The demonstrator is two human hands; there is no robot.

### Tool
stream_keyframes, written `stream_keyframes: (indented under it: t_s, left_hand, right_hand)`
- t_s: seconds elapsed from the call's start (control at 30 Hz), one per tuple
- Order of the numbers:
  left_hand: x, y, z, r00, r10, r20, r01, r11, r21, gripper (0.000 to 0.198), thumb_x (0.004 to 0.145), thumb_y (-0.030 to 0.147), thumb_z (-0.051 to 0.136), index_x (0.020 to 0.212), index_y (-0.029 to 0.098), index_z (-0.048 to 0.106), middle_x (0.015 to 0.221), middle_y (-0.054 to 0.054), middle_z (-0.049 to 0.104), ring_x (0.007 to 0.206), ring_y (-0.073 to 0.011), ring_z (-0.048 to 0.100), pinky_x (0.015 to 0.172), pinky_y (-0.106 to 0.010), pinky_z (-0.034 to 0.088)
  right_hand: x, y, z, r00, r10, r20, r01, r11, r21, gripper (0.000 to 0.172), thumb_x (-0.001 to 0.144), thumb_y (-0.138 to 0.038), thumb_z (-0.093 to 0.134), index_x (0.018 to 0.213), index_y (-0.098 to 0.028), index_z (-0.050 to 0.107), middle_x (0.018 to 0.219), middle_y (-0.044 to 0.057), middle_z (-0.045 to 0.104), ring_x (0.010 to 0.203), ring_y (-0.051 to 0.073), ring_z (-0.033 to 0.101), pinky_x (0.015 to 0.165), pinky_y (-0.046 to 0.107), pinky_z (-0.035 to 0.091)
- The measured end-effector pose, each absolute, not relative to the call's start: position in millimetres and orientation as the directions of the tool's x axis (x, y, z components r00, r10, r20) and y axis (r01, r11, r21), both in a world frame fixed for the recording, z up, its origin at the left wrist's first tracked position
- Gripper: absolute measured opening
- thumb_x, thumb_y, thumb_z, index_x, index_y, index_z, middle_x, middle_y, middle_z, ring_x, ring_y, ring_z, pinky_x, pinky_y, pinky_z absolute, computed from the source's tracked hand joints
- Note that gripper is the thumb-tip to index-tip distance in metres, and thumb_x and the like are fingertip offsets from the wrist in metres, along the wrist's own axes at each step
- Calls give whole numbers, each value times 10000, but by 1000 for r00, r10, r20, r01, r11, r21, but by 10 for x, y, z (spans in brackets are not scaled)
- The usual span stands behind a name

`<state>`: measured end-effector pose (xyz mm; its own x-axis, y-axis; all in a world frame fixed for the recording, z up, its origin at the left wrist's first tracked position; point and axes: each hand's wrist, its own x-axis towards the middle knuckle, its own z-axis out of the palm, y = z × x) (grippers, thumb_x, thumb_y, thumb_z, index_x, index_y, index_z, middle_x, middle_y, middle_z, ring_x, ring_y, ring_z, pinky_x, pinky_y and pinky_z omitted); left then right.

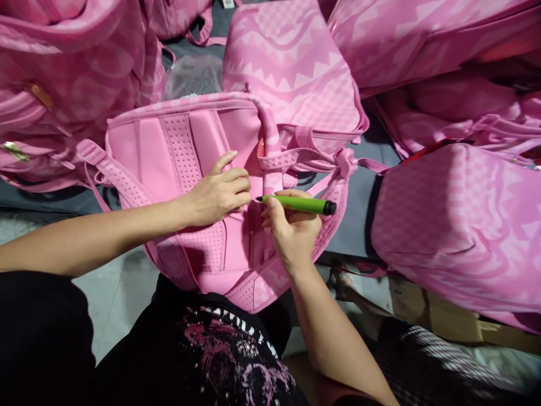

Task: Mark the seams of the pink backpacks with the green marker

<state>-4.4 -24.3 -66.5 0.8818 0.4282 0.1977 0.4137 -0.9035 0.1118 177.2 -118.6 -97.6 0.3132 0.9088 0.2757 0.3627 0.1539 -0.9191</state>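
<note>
Head view: person's two bare hands at work over a pink backpack, its back panel facing up, at the near edge of a grey table.
Left hand: palm down on the back panel, fingers half curled, thumb extended away from the body; cannot tell whether the fingertips pinch any fabric.
Right hand: closed in a writing grip round a green marker.
Marker: black tip toward the left fingertips, black end pointing right; cannot tell whether the tip touches the fabric.
Shoulder straps: one spread to the left, the other looping out beyond the right hand.
Red tag: by the padded top edge, above the marker.
Behind: zigzag-print pink backpack, just beyond the one in hand; clear plastic bag beside it.
Left side: larger pink backpack with gold-coloured hardware.
Right side: checked pink backpack, well apart from the right hand.
Below right: cardboard box; another person's patterned dark garment and foot.
</note>
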Motion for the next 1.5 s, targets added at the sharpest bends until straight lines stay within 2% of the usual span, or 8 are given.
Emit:
stream_keyframes:
  t_s: [0.17, 0.4, 0.9, 1.0, 1.13, 1.27, 1.4, 1.5]
  left_hand:
    - [-34, -241, -668, 864, 456, 211, 428, -888, 167, 386, 1021, 306, 336, 865, 229, 680, 966, -10, 635, 1103, -185, 552, 1249, -510, 180]
    - [-16, -226, -695, 855, 476, 205, 447, -878, 173, 399, 1032, 282, 314, 894, 221, 683, 962, 2, 622, 1099, -163, 553, 1256, -501, 191]
    - [-13, -184, -748, 878, 432, 205, 443, -896, -8, 431, 1043, 230, 257, 963, 220, 681, 963, 2, 616, 1095, -161, 565, 1253, -474, 223]
    - [-15, -186, -737, 888, 410, 210, 425, -904, -32, 413, 1036, 225, 286, 957, 210, 691, 953, -11, 634, 1085, -178, 580, 1248, -475, 225]
    - [-43, -82, -602, 926, 353, 133, 367, -925, -103, 460, 1027, 204, 246, 1002, 213, 705, 987, -31, 664, 1064, -191, 599, 1211, -474, 269]
    - [-66, 201, -340, 942, 332, -43, 321, -932, -168, 229, 920, 373, 554, 949, 202, 704, 956, -47, 691, 982, -229, 629, 1118, -478, 335]
    - [-46, 220, 54, 883, 460, -93, 441, -881, -168, 288, 790, 466, 703, 841, 184, 673, 803, -21, 697, 832, -208, 640, 951, -397, 405]
    - [-28, -156, 481, 858, 514, -16, 510, -855, -93, 305, 823, 485, 677, 834, 180, 690, 733, -13, 673, 781, -192, 638, 863, -353, 412]
  right_hand:
    - [1760, -1145, -937, 212, 891, 402, 624, 194, -757, 216, 938, -410, 620, 942, -194, 603, 863, 34, 683, 603, 143, 629, 572, 302, 551]
    - [1774, -1161, -1054, 238, 913, 332, 559, 150, -815, 245, 948, -446, 616, 958, -203, 589, 842, 29, 669, 583, 146, 618, 515, 297, 539]
    - [1737, -1146, -1037, 226, 933, 278, 472, 145, -869, 247, 944, -437, 626, 1026, -206, 597, 875, 22, 662, 608, 142, 642, 517, 293, 559]
    - [1726, -1129, -1018, 219, 926, 306, 549, 143, -823, 218, 938, -414, 636, 965, -200, 600, 799, 8, 653, 577, 137, 612, 507, 288, 534]
    - [1727, -1107, -1034, 246, 916, 316, 517, 152, -843, 224, 940, -420, 622, 993, -204, 604, 848, 23, 670, 603, 143, 626, 546, 300, 547]
    - [1760, -1168, -1063, 194, 938, 286, 568, 130, -813, 200, 925, -402, 627, 899, -204, 609, 709, -7, 635, 544, 145, 600, 556, 309, 541]
    - [1762, -1274, -876, 173, 895, 410, 471, 291, -833, 200, 951, -349, 619, 1106, -226, 649, 1012, 58, 724, 846, 202, 726, 763, 368, 617]
    - [1769, -1358, -483, 85, 782, 617, 547, 481, -685, 291, 974, -314, 588, 1259, -267, 626, 1227, 69, 697, 1128, 243, 684, 981, 440, 581]
